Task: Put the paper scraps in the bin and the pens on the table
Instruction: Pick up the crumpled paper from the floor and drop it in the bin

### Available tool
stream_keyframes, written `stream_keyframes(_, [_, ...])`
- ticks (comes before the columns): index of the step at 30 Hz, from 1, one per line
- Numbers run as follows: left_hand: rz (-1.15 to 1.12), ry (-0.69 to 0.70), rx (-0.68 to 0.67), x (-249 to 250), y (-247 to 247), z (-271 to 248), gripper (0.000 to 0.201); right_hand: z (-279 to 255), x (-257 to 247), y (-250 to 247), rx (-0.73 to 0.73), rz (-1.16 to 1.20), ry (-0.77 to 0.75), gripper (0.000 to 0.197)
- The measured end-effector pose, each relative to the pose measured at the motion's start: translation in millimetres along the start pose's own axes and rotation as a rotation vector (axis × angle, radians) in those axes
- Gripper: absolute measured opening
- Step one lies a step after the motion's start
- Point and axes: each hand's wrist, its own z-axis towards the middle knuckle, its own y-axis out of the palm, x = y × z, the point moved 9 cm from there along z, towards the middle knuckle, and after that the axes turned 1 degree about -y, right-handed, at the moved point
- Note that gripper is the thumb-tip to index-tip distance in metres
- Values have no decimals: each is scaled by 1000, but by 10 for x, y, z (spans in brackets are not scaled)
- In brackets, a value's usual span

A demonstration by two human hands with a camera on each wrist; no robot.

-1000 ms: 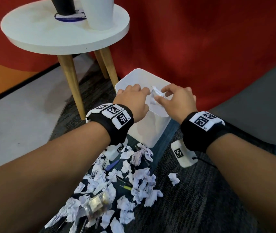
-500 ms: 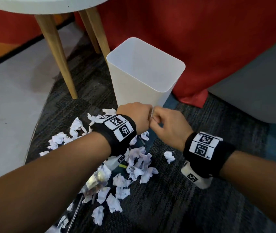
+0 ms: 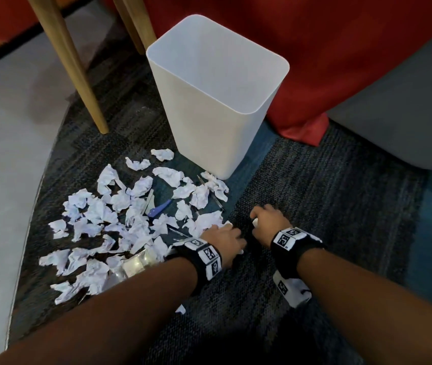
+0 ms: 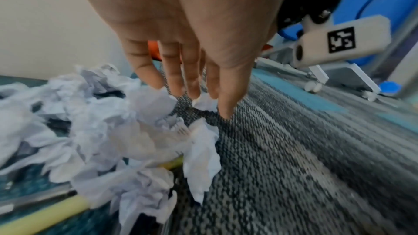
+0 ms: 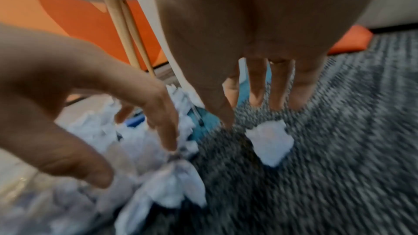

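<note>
A white bin (image 3: 217,83) stands upright on the dark carpet. Crumpled paper scraps (image 3: 120,214) lie in a heap left of and in front of it. Pens lie among them: a blue one (image 3: 160,207), a dark one (image 3: 216,200) and a yellow one (image 4: 45,218). My left hand (image 3: 225,237) reaches down at the heap's right edge, its straight fingers (image 4: 176,85) touching a small scrap (image 4: 204,104). My right hand (image 3: 264,217) hovers with spread fingers (image 5: 278,92) just above a lone scrap (image 5: 269,143) on the carpet. Neither hand holds anything.
Wooden table legs (image 3: 78,75) rise left of the bin. A red drape (image 3: 314,61) hangs behind it and a grey seat (image 3: 399,106) fills the right. A clear plastic item (image 3: 135,263) lies in the heap. Pale floor (image 3: 4,154) borders the carpet.
Both hands have dropped from the bin's rim to the carpet in front of it. The scrap held over the bin is gone from the fingers. The view has tilted down.
</note>
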Motion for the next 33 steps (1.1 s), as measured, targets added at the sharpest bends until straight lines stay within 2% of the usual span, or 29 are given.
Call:
stream_keyframes(3, [111, 53, 5, 85, 132, 135, 43, 50, 116, 233, -37, -43, 17, 64])
stream_keyframes(6, [195, 49, -26, 79, 258, 252, 42, 87, 167, 430, -88, -11, 14, 76])
stream_keyframes(9, [235, 21, -42, 79, 335, 293, 37, 123, 177, 530, -108, 3, -23, 74])
stream_keyframes(14, [220, 14, -33, 105, 319, 291, 36, 159, 230, 520, -34, 77, -46, 61])
stream_keyframes(21, [157, 54, -8, 172, 73, 295, 27, 251, 343, 520, -59, 54, -20, 45])
stream_keyframes(27, [106, 96, 25, 168, -434, 205, 38, 288, 316, 515, -110, 90, 25, 59])
stream_keyframes(30, [9, 88, 71, 88, -728, 128, 36, 288, 258, 538, -144, 39, 7, 71])
stream_keyframes(33, [-81, 47, 69, -33, -897, 72, 33, 266, 260, 517, -142, 23, 41, 75])
